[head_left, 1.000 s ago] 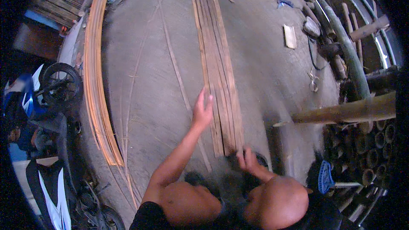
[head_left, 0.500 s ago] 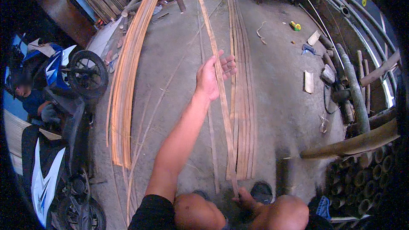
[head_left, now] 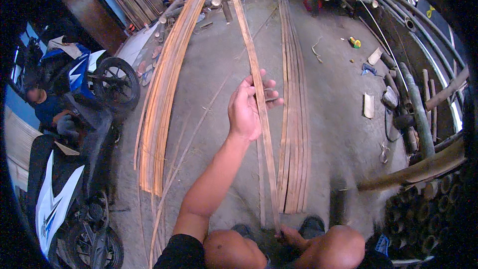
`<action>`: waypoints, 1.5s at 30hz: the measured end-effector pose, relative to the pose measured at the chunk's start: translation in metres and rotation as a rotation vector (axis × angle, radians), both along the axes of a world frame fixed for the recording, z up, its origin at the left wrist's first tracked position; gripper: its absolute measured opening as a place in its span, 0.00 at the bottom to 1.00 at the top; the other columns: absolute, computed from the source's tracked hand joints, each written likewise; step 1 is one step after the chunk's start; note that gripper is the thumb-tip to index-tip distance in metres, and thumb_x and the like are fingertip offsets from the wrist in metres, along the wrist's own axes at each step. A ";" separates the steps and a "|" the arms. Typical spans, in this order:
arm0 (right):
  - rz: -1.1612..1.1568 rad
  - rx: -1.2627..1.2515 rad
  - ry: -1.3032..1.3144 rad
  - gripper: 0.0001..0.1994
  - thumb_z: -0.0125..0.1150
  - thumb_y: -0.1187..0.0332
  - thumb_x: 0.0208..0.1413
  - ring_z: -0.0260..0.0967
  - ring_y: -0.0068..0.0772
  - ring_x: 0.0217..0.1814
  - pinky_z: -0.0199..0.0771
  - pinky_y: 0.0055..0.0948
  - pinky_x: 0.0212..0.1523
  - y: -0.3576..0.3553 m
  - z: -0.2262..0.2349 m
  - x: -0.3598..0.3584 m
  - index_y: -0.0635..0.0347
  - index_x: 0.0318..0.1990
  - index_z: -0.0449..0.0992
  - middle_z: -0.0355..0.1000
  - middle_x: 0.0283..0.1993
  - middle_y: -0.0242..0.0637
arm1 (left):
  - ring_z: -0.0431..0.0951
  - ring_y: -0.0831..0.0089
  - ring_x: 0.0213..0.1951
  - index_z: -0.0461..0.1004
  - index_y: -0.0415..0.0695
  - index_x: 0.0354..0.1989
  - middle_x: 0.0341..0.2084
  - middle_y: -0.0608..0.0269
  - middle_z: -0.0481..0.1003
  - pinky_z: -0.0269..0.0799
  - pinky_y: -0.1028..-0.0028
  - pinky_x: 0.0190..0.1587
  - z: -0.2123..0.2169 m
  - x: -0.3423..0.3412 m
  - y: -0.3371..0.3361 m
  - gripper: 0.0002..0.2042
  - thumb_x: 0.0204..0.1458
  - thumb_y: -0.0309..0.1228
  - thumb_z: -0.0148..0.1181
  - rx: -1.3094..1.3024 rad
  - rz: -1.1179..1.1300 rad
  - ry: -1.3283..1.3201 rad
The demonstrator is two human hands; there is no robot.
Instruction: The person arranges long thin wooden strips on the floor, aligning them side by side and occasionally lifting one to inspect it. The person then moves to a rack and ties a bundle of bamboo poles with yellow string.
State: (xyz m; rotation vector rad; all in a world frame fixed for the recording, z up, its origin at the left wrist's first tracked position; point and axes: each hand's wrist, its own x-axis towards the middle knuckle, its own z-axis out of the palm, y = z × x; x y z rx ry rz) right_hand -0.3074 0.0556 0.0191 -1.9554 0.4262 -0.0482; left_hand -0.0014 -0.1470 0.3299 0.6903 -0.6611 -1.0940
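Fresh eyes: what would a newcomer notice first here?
First, a long, narrow tan wooden strip crosses the open left hand mid-picture, its near end at the right hand. Then the long orange-brown wooden bundle to its left and the flat brown row of strips on its right. A blue-and-white motorcycle stands upper left.

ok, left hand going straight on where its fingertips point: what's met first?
Likely the long, flat, brown wooden strips lying side by side on the grey floor; depth is unclear, so the left hand might pass above them.
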 end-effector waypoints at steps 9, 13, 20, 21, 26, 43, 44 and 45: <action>0.048 -0.008 0.023 0.19 0.61 0.60 0.57 0.73 0.54 0.45 0.72 0.47 0.45 -0.006 0.007 0.002 0.60 0.52 0.73 0.74 0.41 0.52 | 0.81 0.65 0.38 0.64 0.41 0.60 0.43 0.52 0.76 0.82 0.60 0.42 0.045 -0.015 0.014 0.16 0.67 0.31 0.41 -0.061 -0.004 -0.115; 0.055 -0.014 0.034 0.18 0.61 0.60 0.58 0.73 0.54 0.44 0.72 0.47 0.45 -0.010 0.007 0.001 0.60 0.52 0.73 0.74 0.41 0.52 | 0.82 0.63 0.38 0.65 0.42 0.57 0.43 0.50 0.77 0.83 0.60 0.41 0.052 -0.018 0.004 0.14 0.68 0.34 0.46 -0.071 0.027 -0.168; 0.079 -0.013 0.041 0.18 0.60 0.60 0.58 0.73 0.55 0.44 0.73 0.47 0.45 -0.015 0.007 0.004 0.60 0.51 0.73 0.74 0.41 0.52 | 0.82 0.66 0.36 0.67 0.43 0.50 0.38 0.54 0.78 0.84 0.65 0.38 0.065 -0.026 0.003 0.10 0.68 0.34 0.47 -0.035 0.069 -0.197; 0.083 -0.015 0.045 0.18 0.60 0.60 0.58 0.73 0.55 0.44 0.73 0.47 0.44 -0.015 0.007 0.004 0.60 0.51 0.73 0.74 0.41 0.52 | 0.82 0.66 0.36 0.67 0.43 0.49 0.38 0.54 0.78 0.84 0.65 0.37 0.067 -0.027 0.003 0.10 0.68 0.35 0.47 -0.021 0.079 -0.196; 0.107 -0.015 0.044 0.18 0.60 0.59 0.58 0.73 0.55 0.43 0.73 0.47 0.44 -0.017 0.009 0.006 0.60 0.51 0.73 0.74 0.41 0.52 | 0.78 0.73 0.31 0.70 0.46 0.46 0.31 0.63 0.76 0.80 0.67 0.33 0.074 -0.021 0.002 0.10 0.67 0.39 0.50 0.008 0.066 -0.122; 0.093 -0.016 0.039 0.17 0.59 0.58 0.60 0.73 0.55 0.42 0.73 0.47 0.43 -0.025 0.013 0.012 0.59 0.50 0.73 0.75 0.40 0.51 | 0.56 0.83 0.15 0.70 0.49 0.50 0.22 0.69 0.65 0.51 0.81 0.14 0.066 -0.016 0.012 0.15 0.69 0.43 0.41 -0.099 -0.087 0.103; 0.092 -0.015 0.039 0.17 0.59 0.58 0.60 0.73 0.55 0.42 0.73 0.47 0.43 -0.025 0.013 0.012 0.59 0.50 0.73 0.75 0.40 0.51 | 0.57 0.83 0.15 0.70 0.49 0.50 0.23 0.69 0.65 0.52 0.81 0.14 0.066 -0.016 0.014 0.15 0.69 0.44 0.40 -0.098 -0.074 0.090; 0.096 -0.009 0.042 0.17 0.59 0.58 0.60 0.73 0.55 0.42 0.73 0.47 0.43 -0.025 0.014 0.008 0.59 0.50 0.73 0.75 0.40 0.51 | 0.57 0.83 0.15 0.69 0.49 0.51 0.24 0.68 0.66 0.52 0.81 0.14 0.066 -0.017 0.015 0.15 0.69 0.44 0.40 -0.097 -0.061 0.077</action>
